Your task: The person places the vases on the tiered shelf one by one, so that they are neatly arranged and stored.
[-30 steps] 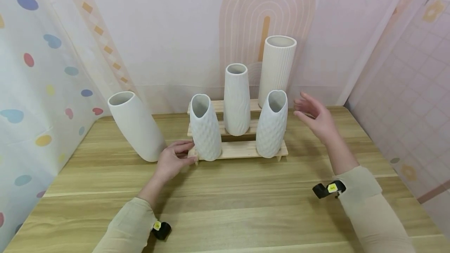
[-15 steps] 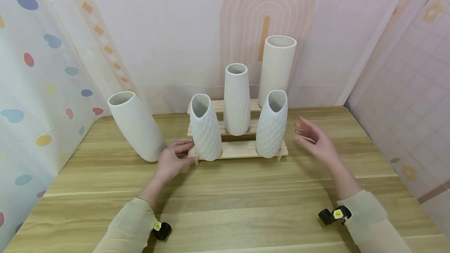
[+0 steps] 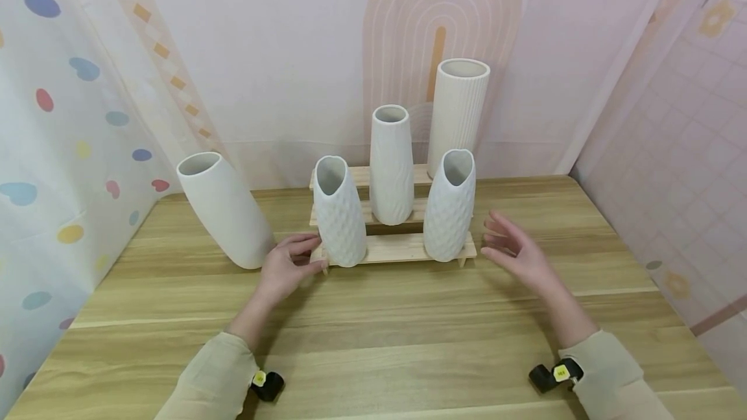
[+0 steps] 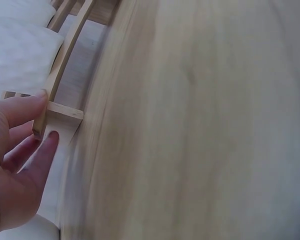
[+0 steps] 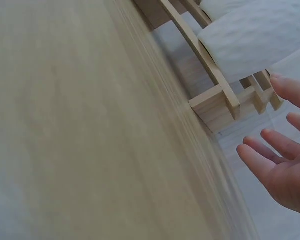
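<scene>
A three-step wooden display stand (image 3: pixel 397 248) carries white ceramic vases. On its lowest step are two dimpled vases with slanted mouths, the left one (image 3: pixel 340 219) and the right one (image 3: pixel 448 212). A slim wavy-textured vase (image 3: pixel 391 174) occupies the middle step, and a tall ribbed vase (image 3: pixel 461 109) the top one. My left hand (image 3: pixel 287 268) pinches the left end of the lowest step; in the left wrist view the thumb (image 4: pixel 25 107) lies over the slat, the other fingers beneath. Right of the stand, my right hand (image 3: pixel 516 255) hovers with fingers spread, apart from the slat end (image 5: pixel 232 107).
A smooth white vase (image 3: pixel 224 212) stands on the wooden table (image 3: pixel 403 342), just left of my left hand. Patterned curtains (image 3: pixel 280 50) hang behind the table and along both sides.
My right hand has come down and toward me from beside the right dimpled vase, then slightly left toward the stand's lowest step. My left hand keeps its place; the vases stay put.
</scene>
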### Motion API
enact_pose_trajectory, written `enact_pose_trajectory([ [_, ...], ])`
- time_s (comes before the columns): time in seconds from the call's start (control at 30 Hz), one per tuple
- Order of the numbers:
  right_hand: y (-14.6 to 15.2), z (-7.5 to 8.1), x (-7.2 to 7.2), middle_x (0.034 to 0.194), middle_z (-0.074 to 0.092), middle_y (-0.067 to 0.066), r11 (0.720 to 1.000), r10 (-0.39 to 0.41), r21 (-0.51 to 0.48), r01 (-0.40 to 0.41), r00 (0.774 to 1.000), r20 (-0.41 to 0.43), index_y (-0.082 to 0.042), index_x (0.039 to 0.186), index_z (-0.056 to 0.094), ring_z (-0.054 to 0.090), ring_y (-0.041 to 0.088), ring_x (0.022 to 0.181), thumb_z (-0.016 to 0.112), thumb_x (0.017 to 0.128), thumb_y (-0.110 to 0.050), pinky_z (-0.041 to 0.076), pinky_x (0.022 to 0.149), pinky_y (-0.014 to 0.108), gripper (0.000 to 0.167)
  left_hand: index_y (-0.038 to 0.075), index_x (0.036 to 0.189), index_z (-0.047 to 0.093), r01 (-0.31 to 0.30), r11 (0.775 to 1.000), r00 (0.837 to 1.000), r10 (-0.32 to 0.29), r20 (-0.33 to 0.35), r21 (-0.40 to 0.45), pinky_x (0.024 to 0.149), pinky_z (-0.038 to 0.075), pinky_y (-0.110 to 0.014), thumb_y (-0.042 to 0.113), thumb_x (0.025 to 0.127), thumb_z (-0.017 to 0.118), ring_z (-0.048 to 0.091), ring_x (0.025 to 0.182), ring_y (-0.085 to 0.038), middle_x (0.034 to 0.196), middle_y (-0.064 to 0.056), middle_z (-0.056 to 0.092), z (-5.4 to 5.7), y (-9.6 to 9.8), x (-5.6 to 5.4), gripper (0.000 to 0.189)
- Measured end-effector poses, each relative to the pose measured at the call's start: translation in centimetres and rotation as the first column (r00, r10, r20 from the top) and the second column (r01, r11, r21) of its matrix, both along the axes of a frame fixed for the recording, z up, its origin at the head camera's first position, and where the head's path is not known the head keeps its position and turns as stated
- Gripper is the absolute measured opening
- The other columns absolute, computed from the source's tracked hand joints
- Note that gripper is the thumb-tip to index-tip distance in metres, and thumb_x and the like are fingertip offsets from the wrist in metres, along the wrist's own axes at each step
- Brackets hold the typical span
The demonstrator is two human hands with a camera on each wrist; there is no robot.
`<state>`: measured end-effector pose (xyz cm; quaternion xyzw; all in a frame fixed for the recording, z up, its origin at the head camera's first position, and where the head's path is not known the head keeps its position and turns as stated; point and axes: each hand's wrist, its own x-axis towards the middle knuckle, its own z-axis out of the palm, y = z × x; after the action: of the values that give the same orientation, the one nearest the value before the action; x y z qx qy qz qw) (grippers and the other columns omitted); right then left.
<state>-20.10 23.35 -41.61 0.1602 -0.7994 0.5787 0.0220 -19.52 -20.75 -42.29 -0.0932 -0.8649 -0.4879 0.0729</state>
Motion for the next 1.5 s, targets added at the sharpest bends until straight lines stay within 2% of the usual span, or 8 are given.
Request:
enact_pose_trajectory([
  [0.27,-0.4,-0.4,0.1,0.146,0.042,0.03,1.0,0.026,0.001,-0.026,1.0,0.001,0.002,0.152,0.031,0.05,0.045,0.124,0.068,0.092,-0.001,0.046,0.1,0.023,0.071,-0.011,0.131,0.058,0.097,0.995,0.995,-0.096,-0.016,0.038,0.092,0.055,-0.045,0.002,0.086,0.076,0.059,0.114,-0.041,0.136,-0.026,0.054,0.7,-0.7,0.9,0.05],
  [0.5,-1.0,-0.5,0.2,0.15,0.037,0.028,0.998,0.054,-0.029,-0.052,0.996,0.064,0.006,0.149,0.035,0.046,0.047,0.128,0.068,0.092,0.0,0.048,0.092,0.015,0.067,-0.009,0.138,0.052,0.102,0.992,0.995,-0.101,-0.012,0.08,0.094,0.054,-0.032,0.004,0.089,0.074,0.057,0.119,-0.04,0.136,-0.026,0.054,2.6,-2.2,2.6,0.055],
  [0.63,-1.1,-0.6,0.3,0.151,0.037,0.026,0.998,0.058,-0.028,-0.056,0.995,0.079,0.007,0.148,0.037,0.046,0.047,0.128,0.068,0.093,-0.001,0.047,0.091,0.015,0.063,-0.01,0.139,0.05,0.101,0.99,0.994,-0.095,-0.062,0.098,0.092,0.052,-0.022,0.003,0.09,0.072,0.062,0.114,-0.028,0.129,-0.028,0.059,3.6,-3.8,3.5,0.055],
  [0.7,-1.2,-0.7,0.3,0.152,0.037,0.024,0.998,0.057,-0.028,-0.055,0.994,0.089,0.007,0.147,0.039,0.046,0.046,0.129,0.067,0.093,-0.001,0.047,0.091,0.015,0.062,-0.01,0.139,0.05,0.092,0.99,0.993,-0.083,-0.088,0.111,0.09,0.052,-0.019,0.001,0.091,0.071,0.064,0.111,-0.019,0.126,-0.027,0.061,4.1,-4.8,3.9,0.054],
  [0.8,-1.2,-0.7,0.2,0.152,0.037,0.023,0.998,0.061,-0.027,-0.059,0.993,0.097,0.006,0.147,0.04,0.046,0.044,0.129,0.067,0.093,-0.001,0.046,0.092,0.015,0.061,-0.01,0.139,0.05,0.077,0.99,0.988,-0.061,-0.14,0.116,0.086,0.054,-0.018,-0.003,0.09,0.069,0.065,0.107,-0.008,0.122,-0.015,0.067,4.8,-6.1,4.7,0.052],
  [0.93,-1.4,-0.7,0.1,0.151,0.039,0.023,0.998,0.063,-0.019,-0.062,0.993,0.097,0.005,0.147,0.041,0.048,0.044,0.127,0.067,0.093,-0.001,0.047,0.092,0.016,0.06,-0.008,0.139,0.051,0.043,0.992,0.981,-0.02,-0.193,0.115,0.083,0.054,-0.015,-0.007,0.089,0.068,0.065,0.104,-0.005,0.117,0.002,0.07,5.7,-7.5,5.8,0.052],
  [1.2,-1.7,-1.0,-0.4,0.146,0.045,0.024,0.999,0.034,0.014,-0.035,0.997,0.075,0.006,0.142,0.048,0.052,0.043,0.122,0.069,0.092,-0.001,0.049,0.091,0.017,0.054,-0.005,0.14,0.052,-0.028,0.97,0.974,0.081,-0.212,0.242,0.081,0.053,-0.013,-0.013,0.088,0.067,0.066,0.101,-0.004,0.114,0.006,0.071,6.7,-10.2,6.9,0.055],
  [1.5,-1.9,-1.0,-0.8,0.142,0.048,0.024,0.997,0.001,0.083,-0.005,0.999,0.05,0.007,0.138,0.053,0.056,0.038,0.115,0.069,0.092,-0.001,0.049,0.087,0.016,0.049,0.005,0.142,0.055,-0.15,0.924,0.957,0.225,-0.181,0.352,0.081,0.05,-0.008,-0.009,0.088,0.069,0.065,0.101,-0.001,0.114,0.01,0.07,7.5,-12.0,6.8,0.058],
])
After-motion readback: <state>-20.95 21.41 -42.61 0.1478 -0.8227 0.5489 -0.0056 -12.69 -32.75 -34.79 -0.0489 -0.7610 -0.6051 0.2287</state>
